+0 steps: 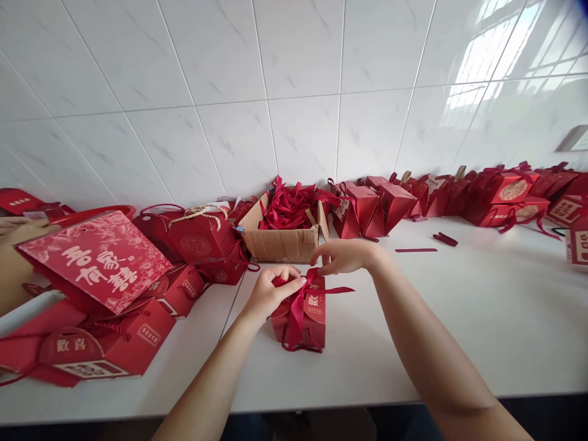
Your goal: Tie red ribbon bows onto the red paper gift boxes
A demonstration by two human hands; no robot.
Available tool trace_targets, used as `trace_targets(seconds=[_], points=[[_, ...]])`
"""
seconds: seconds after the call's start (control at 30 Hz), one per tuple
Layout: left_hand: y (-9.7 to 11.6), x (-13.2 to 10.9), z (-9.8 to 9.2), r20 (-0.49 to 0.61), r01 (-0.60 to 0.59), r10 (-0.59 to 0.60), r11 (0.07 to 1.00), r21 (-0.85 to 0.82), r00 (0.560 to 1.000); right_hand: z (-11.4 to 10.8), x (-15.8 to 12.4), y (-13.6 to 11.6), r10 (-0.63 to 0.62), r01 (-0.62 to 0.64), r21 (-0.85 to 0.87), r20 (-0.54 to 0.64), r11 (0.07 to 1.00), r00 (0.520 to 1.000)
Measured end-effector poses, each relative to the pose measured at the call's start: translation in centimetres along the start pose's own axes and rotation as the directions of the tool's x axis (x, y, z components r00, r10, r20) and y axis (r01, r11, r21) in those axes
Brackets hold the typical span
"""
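A small red gift box [318, 318] with gold lettering and a twisted cord handle sits on the white table in front of me. Across its top lies a crimson ribbon [297, 315], gathered at a knot or bow with its tails hanging over the front and out to the right. My left hand [272, 293] pinches the ribbon at the box's left side, thumb pointing at the knot. My right hand [342, 256] arches over from the right, its fingertips closed at the ribbon by the knot; they partly hide what they grip.
Behind the box stands a cardboard carton [282, 245] heaped with red ribbons [294, 205]. Red gift boxes [124, 343] are piled at left, near another person's arm [18, 263]. More red boxes [367, 205] line the tiled wall. A flat strip [416, 250] and ribbon loop [444, 239] lie at right.
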State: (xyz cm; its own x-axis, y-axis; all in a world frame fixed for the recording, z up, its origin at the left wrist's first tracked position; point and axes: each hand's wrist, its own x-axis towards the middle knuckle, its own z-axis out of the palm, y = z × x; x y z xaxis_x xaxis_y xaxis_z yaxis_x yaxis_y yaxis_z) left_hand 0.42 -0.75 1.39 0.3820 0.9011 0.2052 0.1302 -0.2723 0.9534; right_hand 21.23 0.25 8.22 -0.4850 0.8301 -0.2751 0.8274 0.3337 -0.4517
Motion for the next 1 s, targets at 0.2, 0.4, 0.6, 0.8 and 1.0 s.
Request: trace_targets(seconds=[0.2, 0.4, 0.6, 0.8, 1.0], points=[[0.2, -0.1, 0.1, 0.020, 0.003, -0.003, 1.000, -0.012, 1.000, 0.4, 0.9, 0.0, -0.058, 0.058, -0.005, -0.067, 0.998, 0.996], [0.1, -0.1, 0.1, 0.038, -0.006, 0.006, 1.000, -0.013, 0.999, 1.3, 2.1, -0.3, -0.020, 0.015, -0.074, -0.068, 0.997, 0.997], [0.3, -0.1, 0.1, -0.014, -0.032, 0.033, 0.998, 0.056, 0.999, 1.8, 3.1, 0.2, -0.061, 0.044, -0.107, -0.164, 0.993, 0.985], [0.3, -0.1, 0.2, -0.009, 0.006, -0.005, 1.000, 0.019, 1.000, 1.7, 3.4, 0.8, -0.068, 0.047, -0.083, -0.274, 0.995, 0.959], [0.0, -0.1, 0.1, 0.014, 0.032, -0.032, 0.999, 0.005, 0.999, 1.5, 3.0, 1.0, -0.136, 0.096, -0.112, -0.440, 0.989, 0.888]])
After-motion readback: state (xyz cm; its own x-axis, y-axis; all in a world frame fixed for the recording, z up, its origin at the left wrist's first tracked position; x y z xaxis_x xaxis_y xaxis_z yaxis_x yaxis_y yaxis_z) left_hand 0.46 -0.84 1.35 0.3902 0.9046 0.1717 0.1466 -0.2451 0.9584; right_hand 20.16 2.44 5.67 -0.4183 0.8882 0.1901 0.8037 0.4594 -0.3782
